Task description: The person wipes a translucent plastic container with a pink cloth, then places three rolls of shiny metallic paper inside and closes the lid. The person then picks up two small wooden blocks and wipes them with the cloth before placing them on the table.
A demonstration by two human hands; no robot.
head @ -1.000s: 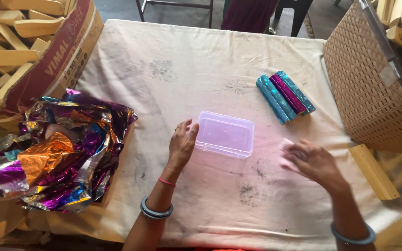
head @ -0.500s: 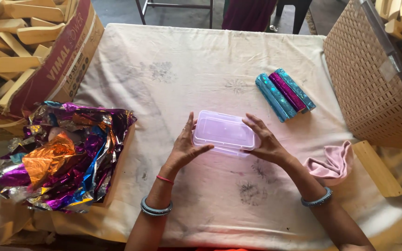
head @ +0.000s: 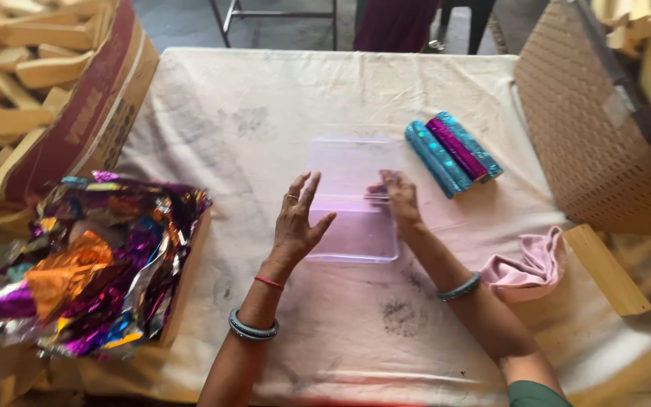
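Both hands have shifted since a moment ago: the left hand (head: pixel 299 222), fingers spread, now rests flat against the clear plastic box (head: pixel 354 200) mid-table, while the right hand (head: pixel 399 200) pinches its right side, near the foil-wrapped sticks (head: pixel 453 153).

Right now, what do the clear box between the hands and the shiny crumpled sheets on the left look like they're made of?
The clear rectangular box looks like thin transparent plastic: the cloth shows through it. The crumpled purple, orange and silver sheets look like metallic foil or foil-coated paper, glossy with sharp creases; which one is unclear.
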